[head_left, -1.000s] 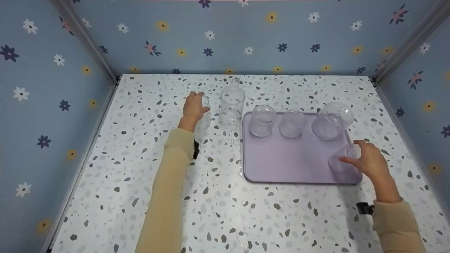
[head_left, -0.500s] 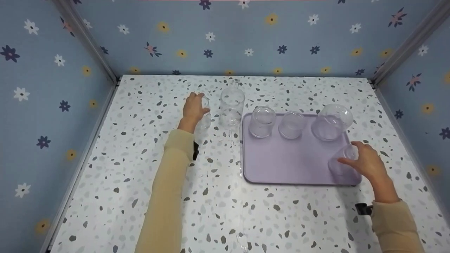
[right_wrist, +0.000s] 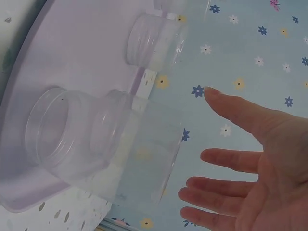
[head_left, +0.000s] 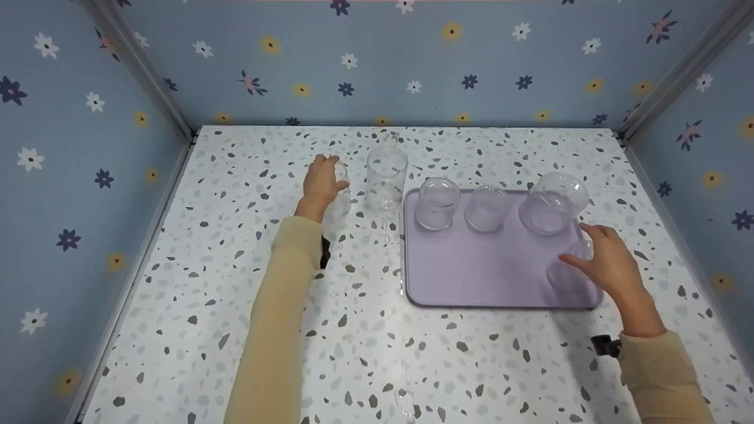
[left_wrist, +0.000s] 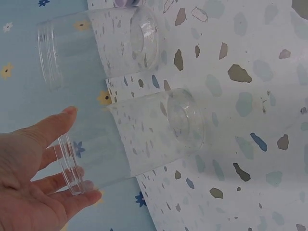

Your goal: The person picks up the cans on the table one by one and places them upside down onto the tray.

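Observation:
My left hand (head_left: 320, 182) grips the rim of a clear plastic jar (left_wrist: 154, 137) standing upright on the speckled table. In the left wrist view the thumb is at one side of the rim, with the fingers curled at the other. On the lilac tray's (head_left: 489, 277) right end stands another clear jar (right_wrist: 144, 159), mouth down. My right hand (head_left: 609, 259) is beside and over its raised base, thumb and fingers spread. A gap shows between the fingers and that jar in the right wrist view.
A taller clear jar (head_left: 386, 176) stands close right of the left hand's jar. Along the tray's back edge are clear containers: a jar (head_left: 437, 206), a shorter one (head_left: 486, 211) and a wide one (head_left: 551, 206). Flowered blue panels (head_left: 383, 65) enclose the table's back and sides.
My right hand has moved slightly left and away from me, further over the jar at the tray's right end. The left hand and the containers stay in place; the head view shifts slightly.

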`<state>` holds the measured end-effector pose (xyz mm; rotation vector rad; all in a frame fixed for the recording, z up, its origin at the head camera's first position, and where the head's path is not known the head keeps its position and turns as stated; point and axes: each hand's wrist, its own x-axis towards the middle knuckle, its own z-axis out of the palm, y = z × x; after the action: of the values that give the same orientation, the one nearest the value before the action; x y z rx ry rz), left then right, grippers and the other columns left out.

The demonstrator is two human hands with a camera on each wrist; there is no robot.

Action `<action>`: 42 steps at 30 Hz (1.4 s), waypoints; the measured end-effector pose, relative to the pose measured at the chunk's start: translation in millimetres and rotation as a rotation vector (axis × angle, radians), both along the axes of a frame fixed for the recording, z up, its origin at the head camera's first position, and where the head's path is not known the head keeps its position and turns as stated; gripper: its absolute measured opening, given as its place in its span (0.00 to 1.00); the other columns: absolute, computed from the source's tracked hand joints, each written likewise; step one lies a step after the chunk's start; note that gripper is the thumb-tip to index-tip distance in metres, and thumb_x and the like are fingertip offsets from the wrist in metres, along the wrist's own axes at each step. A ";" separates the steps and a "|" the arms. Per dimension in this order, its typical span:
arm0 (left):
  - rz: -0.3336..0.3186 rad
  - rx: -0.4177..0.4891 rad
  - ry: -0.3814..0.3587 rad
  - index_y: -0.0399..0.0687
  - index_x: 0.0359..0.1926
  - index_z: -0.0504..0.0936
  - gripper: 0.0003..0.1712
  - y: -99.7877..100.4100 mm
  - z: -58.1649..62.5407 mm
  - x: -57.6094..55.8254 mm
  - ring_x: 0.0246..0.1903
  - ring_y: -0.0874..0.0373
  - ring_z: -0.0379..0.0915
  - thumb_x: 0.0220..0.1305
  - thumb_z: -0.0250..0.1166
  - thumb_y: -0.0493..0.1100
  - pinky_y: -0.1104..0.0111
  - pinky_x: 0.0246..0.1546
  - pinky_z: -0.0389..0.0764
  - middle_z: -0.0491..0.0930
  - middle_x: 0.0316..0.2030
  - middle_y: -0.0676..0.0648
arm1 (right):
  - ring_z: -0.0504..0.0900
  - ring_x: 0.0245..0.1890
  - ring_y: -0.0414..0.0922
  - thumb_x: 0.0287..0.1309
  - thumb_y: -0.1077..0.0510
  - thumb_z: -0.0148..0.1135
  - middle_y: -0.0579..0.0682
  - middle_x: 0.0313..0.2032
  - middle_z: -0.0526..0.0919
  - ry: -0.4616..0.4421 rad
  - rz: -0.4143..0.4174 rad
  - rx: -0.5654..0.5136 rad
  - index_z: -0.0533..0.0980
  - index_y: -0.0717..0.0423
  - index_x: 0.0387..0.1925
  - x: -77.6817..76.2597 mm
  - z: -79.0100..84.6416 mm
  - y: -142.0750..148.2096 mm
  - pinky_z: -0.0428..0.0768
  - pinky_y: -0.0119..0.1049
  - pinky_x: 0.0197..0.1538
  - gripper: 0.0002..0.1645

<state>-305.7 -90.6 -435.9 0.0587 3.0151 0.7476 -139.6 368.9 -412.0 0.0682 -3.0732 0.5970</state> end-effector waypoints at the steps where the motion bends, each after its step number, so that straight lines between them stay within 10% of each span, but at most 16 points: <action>1: -0.004 0.002 0.004 0.39 0.60 0.64 0.34 -0.4 -0.2 0.1 0.55 0.45 0.60 0.53 0.65 0.43 0.61 0.55 0.64 0.63 0.55 0.36 | 0.60 0.51 0.70 0.45 0.52 0.67 0.77 0.52 0.59 0.013 0.002 -0.004 0.60 0.74 0.56 -0.7 0.8 -2.0 0.61 0.63 0.48 0.43; 42: 0.013 0.140 0.171 0.36 0.55 0.68 0.37 2.3 5.2 45.8 0.45 0.45 0.66 0.46 0.70 0.50 0.59 0.43 0.71 0.67 0.47 0.36 | 0.71 0.44 0.60 0.40 0.64 0.70 0.66 0.45 0.72 0.424 0.124 -0.270 0.71 0.70 0.46 -32.5 -8.2 -54.1 0.69 0.51 0.47 0.29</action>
<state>-259.9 -88.2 -430.6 0.1125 3.1187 1.0038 -172.1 314.7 -420.1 0.3361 -2.5715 0.8689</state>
